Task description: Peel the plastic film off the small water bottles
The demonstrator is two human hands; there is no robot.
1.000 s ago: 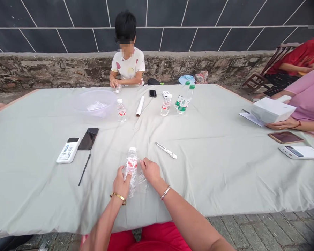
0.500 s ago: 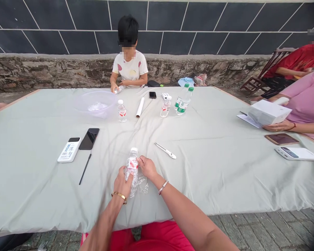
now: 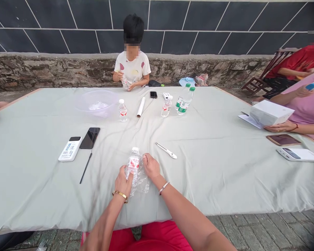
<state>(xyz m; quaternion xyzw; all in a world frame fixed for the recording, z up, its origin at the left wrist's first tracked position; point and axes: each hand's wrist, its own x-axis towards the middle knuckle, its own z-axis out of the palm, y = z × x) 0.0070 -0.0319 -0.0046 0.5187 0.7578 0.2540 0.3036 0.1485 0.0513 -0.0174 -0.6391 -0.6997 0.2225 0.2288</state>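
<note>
A small clear water bottle (image 3: 134,162) with a white cap and a red-and-white label leans slightly on the cloth in front of me. My left hand (image 3: 123,182) is wrapped round its lower left side, thumb across the front. Pinched in my right hand (image 3: 150,165) is the edge of a clear plastic film (image 3: 143,179), which stretches from the bottle's right side. Part of the film lies crumpled beside the bottle's base. A white utility knife (image 3: 166,150) rests just beyond my right hand.
The cloth-covered table (image 3: 211,167) holds a phone (image 3: 90,138) and a power bank (image 3: 70,149) at left. Farther back are a translucent basin (image 3: 81,103), a roll (image 3: 141,107) and several bottles. One person (image 3: 133,68) sits opposite; another at right holds a white box (image 3: 272,112).
My right hand has moved slightly right, pulling the film away from the bottle. My left hand keeps its hold. The person opposite has raised a bottle off the table.
</note>
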